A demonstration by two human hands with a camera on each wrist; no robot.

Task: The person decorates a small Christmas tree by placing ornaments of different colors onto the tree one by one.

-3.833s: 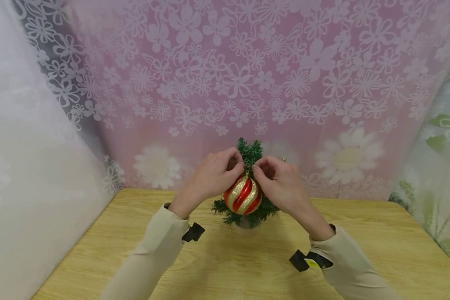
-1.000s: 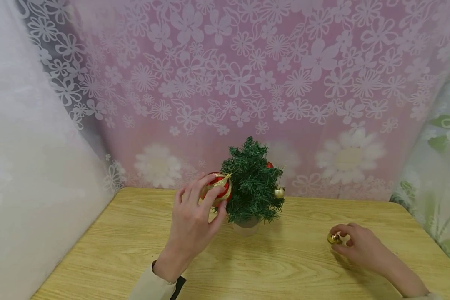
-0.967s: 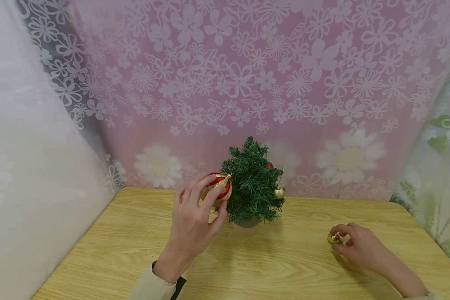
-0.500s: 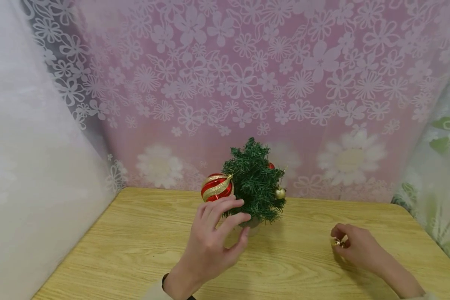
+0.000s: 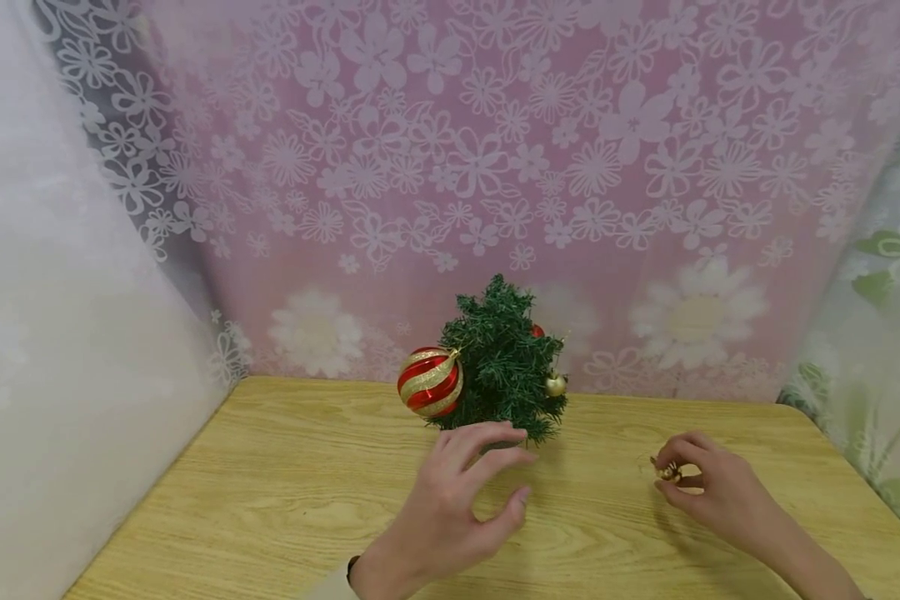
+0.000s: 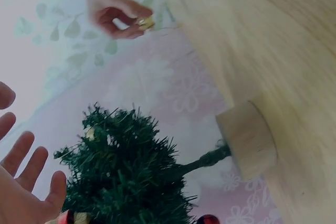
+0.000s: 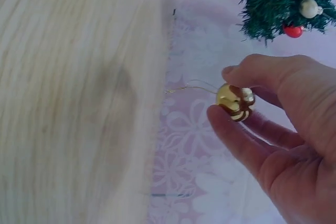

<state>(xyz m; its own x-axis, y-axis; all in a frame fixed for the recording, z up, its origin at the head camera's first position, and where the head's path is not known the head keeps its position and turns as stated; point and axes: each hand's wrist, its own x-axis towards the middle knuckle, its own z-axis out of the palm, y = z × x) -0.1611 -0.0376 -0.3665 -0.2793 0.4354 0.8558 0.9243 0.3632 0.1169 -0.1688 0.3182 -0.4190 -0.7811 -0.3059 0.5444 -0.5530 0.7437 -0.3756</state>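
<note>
A small green Christmas tree (image 5: pixel 498 358) stands on the table in a round wooden base (image 6: pixel 247 139). On its left side hangs a large red and gold striped bauble (image 5: pixel 429 383). My left hand (image 5: pixel 465 500) is in front of the tree with fingers spread and bent, nothing between them. Off to the right, my right hand (image 5: pixel 727 492) pinches a small shiny gold bauble (image 7: pixel 234 100) between thumb and fingers, above the table. A thin gold hanging loop (image 7: pixel 194 85) trails from that bauble.
A small pale gold bauble (image 5: pixel 556 384) and a red bauble (image 5: pixel 537 331) hang on the tree's right side. The wood-grain table (image 5: pixel 270 500) spreads around it. A pink flowered curtain (image 5: pixel 450 167) stands behind, a white one (image 5: pixel 82 292) at left.
The left hand has let go of the striped bauble, which now hangs on the tree, and moved right and down. The right hand, earlier at the tree, now lifts the gold bauble off the table.
</note>
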